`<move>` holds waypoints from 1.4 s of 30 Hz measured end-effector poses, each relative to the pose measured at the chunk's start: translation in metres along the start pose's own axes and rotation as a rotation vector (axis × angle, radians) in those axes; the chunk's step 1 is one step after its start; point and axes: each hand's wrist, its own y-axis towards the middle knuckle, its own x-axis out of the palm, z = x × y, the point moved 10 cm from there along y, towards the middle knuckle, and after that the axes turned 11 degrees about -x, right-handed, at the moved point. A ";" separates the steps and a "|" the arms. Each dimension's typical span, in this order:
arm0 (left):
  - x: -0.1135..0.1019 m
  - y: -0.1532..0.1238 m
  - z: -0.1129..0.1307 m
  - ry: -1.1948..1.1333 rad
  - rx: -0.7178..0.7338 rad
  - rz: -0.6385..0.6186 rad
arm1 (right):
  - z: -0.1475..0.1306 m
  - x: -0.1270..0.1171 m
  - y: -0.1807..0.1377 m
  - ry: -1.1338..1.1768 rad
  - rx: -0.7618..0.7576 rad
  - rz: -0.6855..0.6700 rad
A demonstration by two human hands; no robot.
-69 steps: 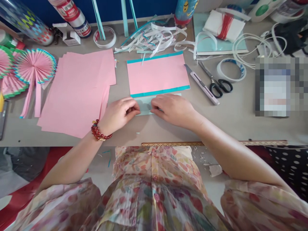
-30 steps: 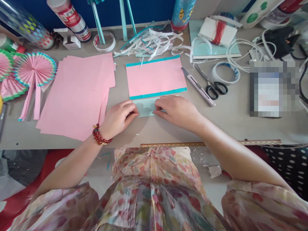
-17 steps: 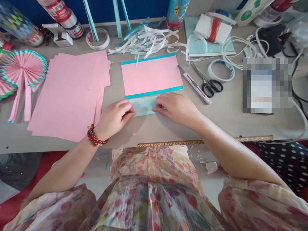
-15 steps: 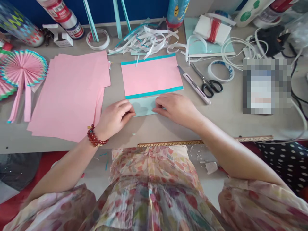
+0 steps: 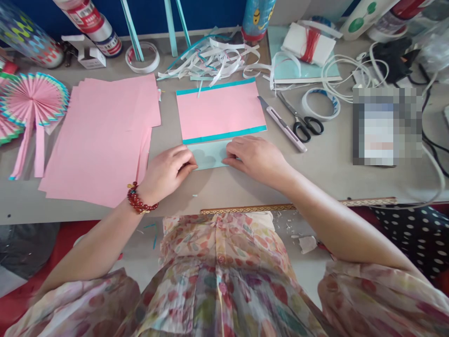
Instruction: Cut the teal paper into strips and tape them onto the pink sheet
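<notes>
A pale blue-green paper strip [image 5: 210,155] lies flat in front of me, along the lower side of a pink paper sheet [image 5: 220,110] with teal bands on its upper and lower edges. My left hand [image 5: 168,171] has its curled fingers closed on the strip's left end. At the right end, my right hand [image 5: 256,159] pinches the strip between thumb and bent fingers. Right of the pink sheet lie a craft knife [image 5: 286,127] with its blade out and black-handled scissors [image 5: 304,125].
Stacked pink sheets [image 5: 101,135] lie to the left, beside a folded paper fan [image 5: 33,99]. Curly paper scraps [image 5: 217,58] are heaped at the back. Tape rolls [image 5: 321,117], a white cable [image 5: 345,96] and a pixelated item [image 5: 379,128] are on the right. A patterned strip [image 5: 245,208] runs along the front edge.
Both hands stay in place on the strip. The view has shifted very slightly; nothing else has visibly moved.
</notes>
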 end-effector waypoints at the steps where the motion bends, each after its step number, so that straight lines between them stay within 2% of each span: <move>1: 0.000 0.000 0.000 0.002 0.001 0.001 | -0.001 0.001 0.000 -0.022 0.003 -0.009; 7: 0.001 -0.002 0.000 0.020 -0.001 0.011 | -0.004 0.003 -0.002 -0.117 0.028 -0.042; 10: -0.003 -0.004 0.007 0.109 0.018 0.072 | -0.006 0.002 -0.002 -0.128 0.020 -0.038; 13: -0.003 -0.008 0.030 0.282 0.129 0.143 | -0.007 0.002 -0.002 -0.127 0.015 -0.041; 17: 0.017 -0.011 0.057 0.321 0.313 0.063 | -0.006 0.000 -0.002 -0.093 0.018 -0.023; 20: 0.024 -0.008 0.057 0.321 0.322 0.059 | -0.002 -0.004 -0.005 0.014 -0.019 -0.010; 23: 0.027 -0.009 0.056 0.349 0.346 0.078 | 0.014 -0.010 -0.016 0.090 0.001 0.002; 26: 0.030 -0.010 0.056 0.390 0.367 0.076 | 0.029 -0.016 -0.029 0.079 0.033 0.023; 30: 0.034 -0.008 0.058 0.451 0.374 0.031 | 0.032 -0.018 -0.037 0.058 0.017 0.039; 35: 0.040 -0.003 0.058 0.495 0.360 -0.049 | 0.035 -0.017 -0.034 0.048 0.047 0.031; 42: 0.042 0.001 0.057 0.503 0.330 -0.086 | 0.042 -0.013 -0.030 0.038 0.066 -0.041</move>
